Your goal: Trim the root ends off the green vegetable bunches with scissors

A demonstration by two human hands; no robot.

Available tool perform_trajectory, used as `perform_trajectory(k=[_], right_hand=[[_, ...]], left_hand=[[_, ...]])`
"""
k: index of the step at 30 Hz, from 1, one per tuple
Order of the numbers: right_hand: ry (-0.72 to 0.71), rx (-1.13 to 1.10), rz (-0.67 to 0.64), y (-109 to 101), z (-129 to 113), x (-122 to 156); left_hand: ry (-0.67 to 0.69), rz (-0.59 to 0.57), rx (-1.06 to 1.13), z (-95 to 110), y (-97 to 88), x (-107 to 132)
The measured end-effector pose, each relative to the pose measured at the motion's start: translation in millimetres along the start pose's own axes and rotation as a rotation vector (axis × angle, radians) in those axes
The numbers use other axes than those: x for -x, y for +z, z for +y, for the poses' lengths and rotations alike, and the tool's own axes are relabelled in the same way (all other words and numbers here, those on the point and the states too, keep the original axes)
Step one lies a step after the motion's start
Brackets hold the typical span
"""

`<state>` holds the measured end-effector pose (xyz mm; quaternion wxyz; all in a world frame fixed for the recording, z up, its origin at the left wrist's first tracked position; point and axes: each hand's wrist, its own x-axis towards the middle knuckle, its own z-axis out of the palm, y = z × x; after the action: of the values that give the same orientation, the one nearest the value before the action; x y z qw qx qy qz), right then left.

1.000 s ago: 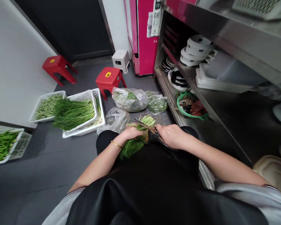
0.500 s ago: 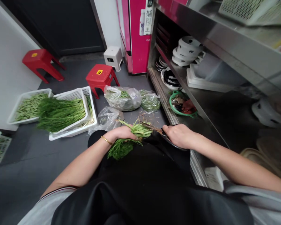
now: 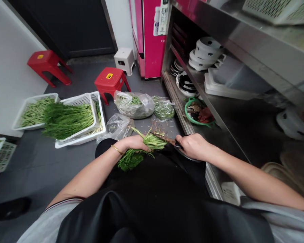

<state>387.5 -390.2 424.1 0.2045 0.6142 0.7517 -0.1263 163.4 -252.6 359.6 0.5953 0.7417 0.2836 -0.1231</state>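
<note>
1. My left hand (image 3: 134,143) is closed around a bundle of green stalks (image 3: 142,150), which it holds over my lap. The leafy tops hang toward me and the pale stem ends point right.
2. My right hand (image 3: 192,146) is wrapped around the handles of the scissors (image 3: 167,139). The blades reach left and touch the stem ends. I can't make out whether the blades are apart or together.
3. A second ago the bundle pointed away from me, with the scissors spread across its top. It has since swung lower and lies crosswise, and the blades now meet it from the side. In the last half second, hands and bundle have barely shifted.
4. I judge from this that the work has settled on the stem ends, with both grips as firm as before.
5. Small trimmings (image 3: 157,126) lie scattered on the grey floor just beyond my knees. Past them are two plastic bags of greens (image 3: 134,105), and to the left a white basket (image 3: 101,111) heaped with more stalks. A red stool (image 3: 110,79) stands behind it.
</note>
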Motion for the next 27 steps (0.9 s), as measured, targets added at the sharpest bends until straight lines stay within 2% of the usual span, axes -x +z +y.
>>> perform_trajectory(k=[3, 7, 12, 16, 18, 21, 27], right_hand=[[0.037, -0.06, -0.059, -1, 11, 3], [0.001, -0.132, -0.113, -3, 14, 1], [-0.049, -0.143, -0.072, -8, 3, -8], [-0.005, -0.137, -0.039, -11, 4, -7], [0.01, -0.117, -0.033, -14, 5, -7], [-0.038, -0.043, -0.018, -23, 3, -10], [-0.109, 0.194, 0.093, -40, -10, -25]], left_hand=[[-0.035, 0.014, 0.017, -3, 0.2, -1], [-0.021, 0.001, 0.014, -3, 1.2, -2], [0.064, 0.004, -0.028, 2, 5.0, -4], [0.061, 0.013, -0.049, -2, 7.4, -3], [0.05, -0.015, -0.074, -5, 8.6, -3], [0.06, -0.086, -0.113, -6, 11.9, -5], [0.089, -0.16, -0.181, 0, 21.2, -10]])
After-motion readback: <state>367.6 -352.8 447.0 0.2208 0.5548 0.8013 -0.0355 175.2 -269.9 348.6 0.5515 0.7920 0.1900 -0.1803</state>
